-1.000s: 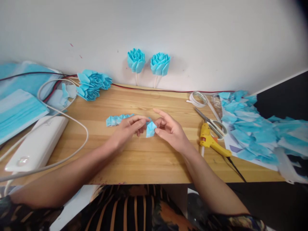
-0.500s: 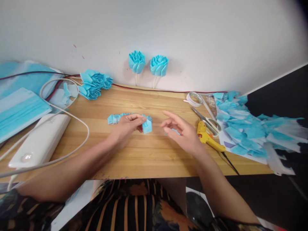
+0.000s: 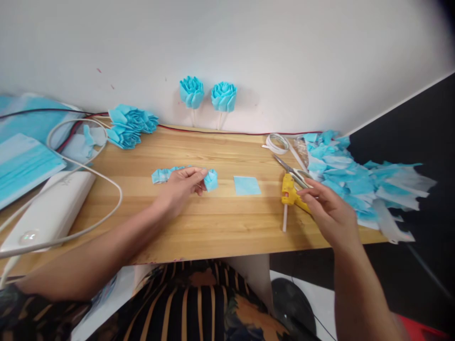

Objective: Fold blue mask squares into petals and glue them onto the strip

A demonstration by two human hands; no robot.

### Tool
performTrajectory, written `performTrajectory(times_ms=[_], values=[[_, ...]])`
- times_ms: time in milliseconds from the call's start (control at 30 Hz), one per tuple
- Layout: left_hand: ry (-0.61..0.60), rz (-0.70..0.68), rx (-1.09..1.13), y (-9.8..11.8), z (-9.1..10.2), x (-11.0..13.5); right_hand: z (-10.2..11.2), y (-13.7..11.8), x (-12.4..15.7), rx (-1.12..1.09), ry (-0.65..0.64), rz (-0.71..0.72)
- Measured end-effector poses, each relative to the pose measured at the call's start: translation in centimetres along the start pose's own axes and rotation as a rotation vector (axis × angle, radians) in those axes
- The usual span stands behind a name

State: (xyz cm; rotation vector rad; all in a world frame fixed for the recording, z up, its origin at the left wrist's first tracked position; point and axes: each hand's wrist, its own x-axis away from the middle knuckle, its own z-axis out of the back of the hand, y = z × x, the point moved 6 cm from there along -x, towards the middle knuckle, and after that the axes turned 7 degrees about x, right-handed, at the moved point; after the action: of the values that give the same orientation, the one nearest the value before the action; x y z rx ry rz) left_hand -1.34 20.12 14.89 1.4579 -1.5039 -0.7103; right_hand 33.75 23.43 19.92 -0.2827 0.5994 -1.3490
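Note:
My left hand (image 3: pixel 183 187) is closed, pinching a small folded light-blue petal (image 3: pixel 211 180) between thumb and fingers just above the table. Behind that hand lies a row of folded blue pieces (image 3: pixel 161 175), partly covered by it. On the right, my right hand (image 3: pixel 330 213) has its fingers closed round the handle of a yellow glue gun (image 3: pixel 288 190), from which a pale glue stick (image 3: pixel 285 218) juts out. Between the hands a flat blue square (image 3: pixel 247 185) rests on the wood. Scissors (image 3: pixel 284 164) lie right behind the glue gun, their handles partly hidden.
Two blue flowers on sticks (image 3: pixel 223 96) lean against the wall. More blue flowers (image 3: pixel 128 125), face masks (image 3: pixel 28 163), a white power strip (image 3: pixel 53 208) and a looped cable are at left. White tape (image 3: pixel 277 143) and a heap of blue pieces (image 3: pixel 337 180) lie right.
My right hand has moved right, from beside the blue square to the glue gun, and grasped it. The gun has turned, showing its glue stick. My left hand still holds the petal.

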Motion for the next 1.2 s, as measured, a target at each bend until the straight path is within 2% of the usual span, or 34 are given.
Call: performTrajectory(times_ms=[133, 367, 433, 500, 633, 733, 833, 1000, 1067, 1133, 1200], values=[[0.018, -0.043, 0.024, 0.6, 0.4, -0.2, 0.2, -0.4, 0.5, 0.025, 0.017, 0.022], [0.023, -0.077, -0.007, 1.3, 0.5, -0.3, -2.8, -7.4, -0.2, -0.054, -0.099, 0.246], [0.031, -0.102, 0.004, 1.8, 0.6, -0.3, -3.4, -8.2, -0.6, -0.015, -0.128, 0.321], [0.046, -0.12, 0.028, 2.3, 0.8, -0.2, -3.1, -7.3, -1.0, 0.076, -0.133, 0.349], [0.066, -0.106, 0.046, 2.7, 0.8, 0.0, -0.8, -1.9, -1.3, 0.409, -0.097, 0.267], [0.056, -0.082, 0.036, 2.4, 0.5, 0.3, -0.6, 0.9, -0.6, 0.545, -0.19, 0.31], [0.057, -0.08, 0.038, 2.3, 0.4, 0.4, -1.8, 1.4, 0.2, 0.565, -0.231, 0.396], [0.09, -0.121, 0.057, 3.0, 0.6, 0.2, -2.7, 1.2, -0.1, 0.599, -0.14, 0.403], [0.101, -0.138, 0.064, 3.5, 0.7, 0.1, -2.0, 1.4, -0.4, 0.574, -0.121, 0.35], [0.116, -0.154, 0.066, 3.9, 0.7, 0.1, -0.5, 1.4, -0.6, 0.487, -0.056, 0.221], [0.131, -0.157, 0.056, 4.1, 0.8, 0.1, 0.8, 0.8, -0.7, 0.278, 0.013, 0.088]])
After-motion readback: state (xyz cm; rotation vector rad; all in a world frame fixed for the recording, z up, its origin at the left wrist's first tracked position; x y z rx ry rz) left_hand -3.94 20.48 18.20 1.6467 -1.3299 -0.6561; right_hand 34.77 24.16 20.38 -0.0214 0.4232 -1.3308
